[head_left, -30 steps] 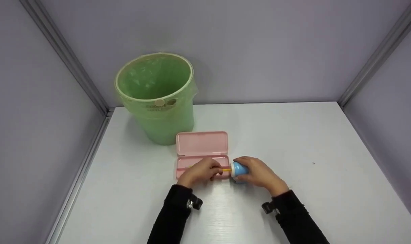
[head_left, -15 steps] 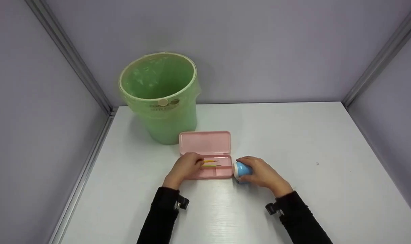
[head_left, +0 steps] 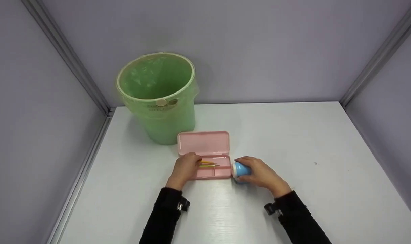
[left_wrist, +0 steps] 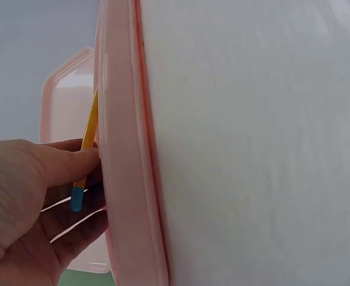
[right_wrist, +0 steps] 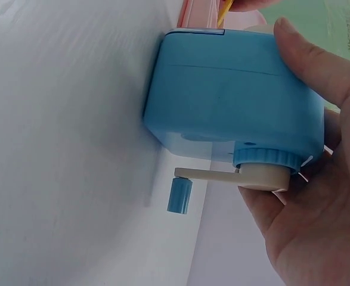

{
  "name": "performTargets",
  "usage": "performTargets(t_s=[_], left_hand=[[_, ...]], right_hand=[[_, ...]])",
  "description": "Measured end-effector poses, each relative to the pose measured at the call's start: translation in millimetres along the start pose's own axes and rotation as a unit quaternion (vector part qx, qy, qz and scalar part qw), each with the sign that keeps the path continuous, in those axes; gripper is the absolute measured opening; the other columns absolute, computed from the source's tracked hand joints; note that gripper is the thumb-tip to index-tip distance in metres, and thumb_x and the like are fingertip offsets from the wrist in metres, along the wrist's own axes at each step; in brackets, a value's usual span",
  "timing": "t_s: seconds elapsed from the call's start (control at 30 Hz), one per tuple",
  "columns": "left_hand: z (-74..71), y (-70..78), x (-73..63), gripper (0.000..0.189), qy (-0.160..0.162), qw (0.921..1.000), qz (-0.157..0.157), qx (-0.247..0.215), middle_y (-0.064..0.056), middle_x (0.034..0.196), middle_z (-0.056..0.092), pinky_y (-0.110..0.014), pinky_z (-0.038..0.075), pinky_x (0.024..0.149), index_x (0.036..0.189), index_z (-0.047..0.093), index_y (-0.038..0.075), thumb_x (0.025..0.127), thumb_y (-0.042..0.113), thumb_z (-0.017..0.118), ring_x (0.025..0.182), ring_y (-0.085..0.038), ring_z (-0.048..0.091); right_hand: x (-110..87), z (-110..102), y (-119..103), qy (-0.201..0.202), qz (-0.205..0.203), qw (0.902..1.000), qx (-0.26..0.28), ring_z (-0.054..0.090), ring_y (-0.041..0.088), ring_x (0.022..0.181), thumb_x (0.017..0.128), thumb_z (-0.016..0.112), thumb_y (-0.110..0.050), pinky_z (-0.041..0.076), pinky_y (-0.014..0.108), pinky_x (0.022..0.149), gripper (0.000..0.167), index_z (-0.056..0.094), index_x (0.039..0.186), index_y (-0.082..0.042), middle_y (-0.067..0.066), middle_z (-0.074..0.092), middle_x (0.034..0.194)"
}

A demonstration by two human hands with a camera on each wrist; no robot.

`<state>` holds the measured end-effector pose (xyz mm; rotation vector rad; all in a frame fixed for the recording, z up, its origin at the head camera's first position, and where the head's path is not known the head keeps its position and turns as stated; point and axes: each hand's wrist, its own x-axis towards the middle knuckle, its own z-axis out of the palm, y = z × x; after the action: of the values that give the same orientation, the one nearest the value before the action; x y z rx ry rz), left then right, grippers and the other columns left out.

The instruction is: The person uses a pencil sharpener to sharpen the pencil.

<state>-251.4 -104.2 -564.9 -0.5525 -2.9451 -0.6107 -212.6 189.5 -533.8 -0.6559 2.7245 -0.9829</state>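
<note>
In the head view, my left hand (head_left: 183, 169) is over the left part of an open pink pencil case (head_left: 222, 172). Its thumb and fingers pinch a yellow pencil (left_wrist: 90, 125) near the blue end, as the left wrist view shows. The pencil's point side lies over the case's back compartment, beside a yellow-green pencil (head_left: 209, 166). My right hand (head_left: 261, 174) grips a blue crank pencil sharpener (right_wrist: 234, 101) on the table, just right of the case. The sharpener's cream crank arm (right_wrist: 209, 175) with its blue knob faces the right wrist camera.
A green bucket-shaped bin (head_left: 171, 118) with a clear liner stands behind the case at the left. The case's raised lid (head_left: 203, 143) leans back close to it. Grey walls enclose the white table (head_left: 276, 132) at the back and sides.
My left hand has drawn the yellow pencil leftward, away from the sharpener's front, and brought it over the pencil case. My right hand has stayed on the sharpener.
</note>
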Motion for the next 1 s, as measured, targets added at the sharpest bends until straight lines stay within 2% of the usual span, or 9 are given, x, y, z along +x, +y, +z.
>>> performTargets(t_s=[0.17,0.5,0.67,0.77,0.87,1.0], left_hand=[[4.2,-0.3,0.2,0.005,0.013,0.9999,0.001,0.008,-0.006,0.079,0.066,-0.044,0.053,0.068,0.089,0.078,0.008,0.092,0.009,0.074,0.074,-0.025,0.066],[5.7,3.2,0.9,0.011,0.006,0.9996,-0.008,0.024,-0.004,0.080,0.066,-0.042,0.052,0.067,0.088,0.079,0.008,0.095,0.009,0.071,0.075,-0.023,0.065],[6.2,7.7,-2.2,0.011,0.017,0.9996,-0.005,0.023,-0.007,0.086,0.069,-0.044,0.054,0.074,0.098,0.080,0.006,0.096,0.010,0.070,0.083,-0.026,0.067],[7.1,12.8,-4.8,0.014,0.021,0.9997,-0.006,0.010,-0.008,0.093,0.070,-0.044,0.056,0.080,0.104,0.079,0.004,0.096,0.010,0.070,0.090,-0.027,0.068],[9.3,19.6,-7.7,0.014,0.035,0.9993,0.002,-0.012,-0.010,0.096,0.072,-0.043,0.057,0.082,0.106,0.078,0.003,0.096,0.008,0.070,0.093,-0.028,0.068],[12.9,29.8,-10.7,0.016,0.062,0.9967,0.038,-0.037,-0.011,0.099,0.073,-0.042,0.057,0.082,0.108,0.075,0.001,0.094,0.005,0.070,0.094,-0.028,0.069]], right_hand=[[-0.1,-0.7,-0.1,0.000,0.001,1.0000,0.002,0.057,0.039,0.130,0.086,0.085,-0.019,0.046,0.056,0.108,0.063,0.061,0.142,-0.005,0.018,0.061,0.141],[-0.7,1.0,2.6,0.000,-0.007,1.0000,-0.003,0.056,0.037,0.132,0.087,0.084,-0.022,0.045,0.055,0.109,0.064,0.059,0.144,-0.005,0.017,0.060,0.143],[-2.9,0.9,4.3,-0.002,0.001,0.9998,-0.022,0.055,0.034,0.131,0.086,0.085,-0.027,0.047,0.054,0.107,0.068,0.058,0.146,-0.012,0.013,0.056,0.147],[-4.5,0.6,5.3,-0.002,0.005,0.9993,-0.037,0.055,0.032,0.128,0.083,0.088,-0.022,0.049,0.055,0.104,0.069,0.059,0.146,-0.018,0.010,0.053,0.147],[-5.9,1.2,5.3,-0.008,0.008,0.9991,-0.041,0.056,0.031,0.124,0.082,0.087,-0.013,0.051,0.056,0.102,0.071,0.058,0.147,-0.020,0.009,0.053,0.142],[-7.4,-0.1,4.7,-0.010,0.012,0.9996,-0.025,0.058,0.030,0.119,0.082,0.085,-0.006,0.051,0.056,0.102,0.073,0.056,0.148,-0.019,0.008,0.058,0.133]])
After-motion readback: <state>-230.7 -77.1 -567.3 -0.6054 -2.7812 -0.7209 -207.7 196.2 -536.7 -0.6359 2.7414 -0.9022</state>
